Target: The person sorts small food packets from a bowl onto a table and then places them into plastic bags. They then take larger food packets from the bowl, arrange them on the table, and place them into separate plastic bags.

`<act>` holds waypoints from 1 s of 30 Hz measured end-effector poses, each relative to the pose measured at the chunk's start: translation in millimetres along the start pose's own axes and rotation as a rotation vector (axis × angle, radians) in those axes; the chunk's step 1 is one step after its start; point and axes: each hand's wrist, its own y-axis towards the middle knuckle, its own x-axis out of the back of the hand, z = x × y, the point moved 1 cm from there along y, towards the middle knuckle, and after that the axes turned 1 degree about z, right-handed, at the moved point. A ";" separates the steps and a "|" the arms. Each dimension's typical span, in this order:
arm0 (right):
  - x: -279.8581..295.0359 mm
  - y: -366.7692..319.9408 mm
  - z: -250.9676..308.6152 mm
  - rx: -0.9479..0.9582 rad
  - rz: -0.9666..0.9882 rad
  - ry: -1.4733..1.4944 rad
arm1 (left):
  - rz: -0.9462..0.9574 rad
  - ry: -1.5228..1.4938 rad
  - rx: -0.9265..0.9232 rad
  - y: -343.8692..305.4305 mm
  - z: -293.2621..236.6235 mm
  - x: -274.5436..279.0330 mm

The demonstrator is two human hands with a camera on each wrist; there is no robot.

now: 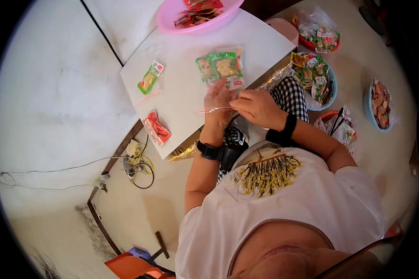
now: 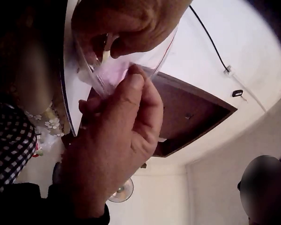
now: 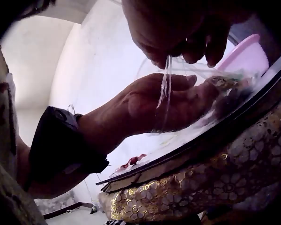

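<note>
A clear zip bag point(image 1: 238, 56) with a red seal line holds green snack packets point(image 1: 225, 66) on the white table. My left hand point(image 1: 217, 97) reaches in through the bag's mouth, its fingertips at the packets' near edge. In the right wrist view, the film crosses over the left hand point(image 3: 164, 103), with the thumb apart from the fingers. My right hand point(image 1: 258, 106) pinches the mouth's edge beside the left wrist. The left wrist view shows the right hand point(image 2: 126, 117) gripping the film close under the left hand point(image 2: 136, 23).
On the table lie a green packet point(image 1: 149, 80) over another clear bag and a red packet point(image 1: 157, 128). A pink basin point(image 1: 172, 24) with red packets stands at the far edge. Filled basins, including a blue one point(image 1: 333, 88) and another point(image 1: 368, 109), stand on the floor at right.
</note>
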 end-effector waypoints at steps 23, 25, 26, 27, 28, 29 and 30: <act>5.1 9.2 -3.3 -0.052 0.122 -0.034 | 0.268 0.780 0.091 -122.8 -112.0 67.1; 8.1 11.0 -6.0 -0.065 0.159 -0.026 | 0.045 0.791 0.143 -141.9 -157.3 107.1; 7.7 11.6 -7.9 -0.073 0.185 -0.009 | -0.127 0.932 0.219 -147.3 -190.3 104.4; 6.6 12.7 -8.6 -0.080 0.215 0.013 | -0.233 1.024 0.219 -150.6 -216.2 122.1; 7.9 15.7 -7.3 -0.117 0.257 0.021 | -0.312 1.069 0.234 -145.3 -240.3 144.0; 8.7 19.0 -7.4 -0.124 0.280 0.022 | -0.420 1.088 0.273 -136.0 -262.5 149.8; 9.0 21.8 -8.1 -0.126 0.311 0.028 | -0.466 1.204 0.240 -125.0 -277.9 166.4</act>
